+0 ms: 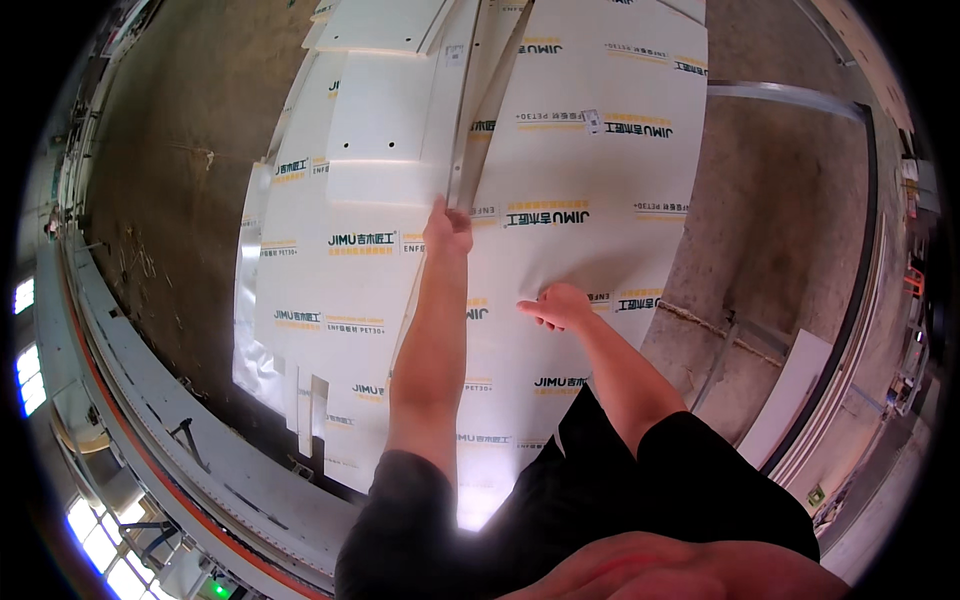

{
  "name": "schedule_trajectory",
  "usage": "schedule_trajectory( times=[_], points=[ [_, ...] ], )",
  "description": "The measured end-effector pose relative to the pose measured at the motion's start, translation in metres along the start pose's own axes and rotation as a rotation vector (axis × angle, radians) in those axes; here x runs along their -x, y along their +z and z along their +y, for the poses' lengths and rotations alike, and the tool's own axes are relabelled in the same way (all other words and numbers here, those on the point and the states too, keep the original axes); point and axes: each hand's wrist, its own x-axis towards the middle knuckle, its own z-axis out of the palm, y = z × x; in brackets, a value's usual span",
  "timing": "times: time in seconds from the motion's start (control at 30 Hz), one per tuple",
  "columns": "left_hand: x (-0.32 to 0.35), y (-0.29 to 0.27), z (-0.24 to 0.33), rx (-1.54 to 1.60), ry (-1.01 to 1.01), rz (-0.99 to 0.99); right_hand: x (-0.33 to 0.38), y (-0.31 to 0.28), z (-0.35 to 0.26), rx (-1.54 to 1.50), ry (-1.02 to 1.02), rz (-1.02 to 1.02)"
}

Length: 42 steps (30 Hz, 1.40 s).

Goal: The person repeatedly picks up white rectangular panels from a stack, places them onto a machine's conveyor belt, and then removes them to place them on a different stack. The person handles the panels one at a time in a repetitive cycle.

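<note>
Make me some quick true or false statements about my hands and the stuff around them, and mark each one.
The left hand grips the near end of a long narrow strip. True.
The right hand holds that strip too. False: the right hand is apart from it, over the printed white sheeting.
A white panel with dark round holes lies left of the strip. True.
Both sleeves are white. False: the sleeves are black.

the person wears a black top [740, 490] with short, loose sleeves [410, 500]; beyond their hems the forearms [428, 370] are bare, as are the left hand [448, 230] and the right hand [562, 306].
</note>
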Motion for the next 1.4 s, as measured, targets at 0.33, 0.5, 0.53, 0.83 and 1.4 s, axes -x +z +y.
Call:
schedule_trajectory(
  times=[0.33, 0.5, 0.53, 0.83, 1.4],
  points=[
    [0.015, 0.002, -0.031, -0.007, 0.091, 0.009, 0.002, 0.000, 0.002, -0.004, 0.004, -0.003],
    [0.041, -0.023, -0.035, -0.054, 0.160, 0.040, 0.002, 0.001, 0.005, -0.006, -0.024, -0.002],
    [0.048, -0.028, -0.037, -0.055, 0.165, 0.030, 0.002, 0.001, 0.005, -0.007, -0.028, 0.001],
    [0.097, -0.106, -0.074, -0.185, 0.215, -0.047, -0.003, 0.009, 0.009, -0.082, -0.072, 0.035],
    [0.262, -0.476, -0.102, -0.131, 0.129, 0.133, -0.017, 0.102, 0.098, -0.500, -0.297, 0.365]
  ],
)
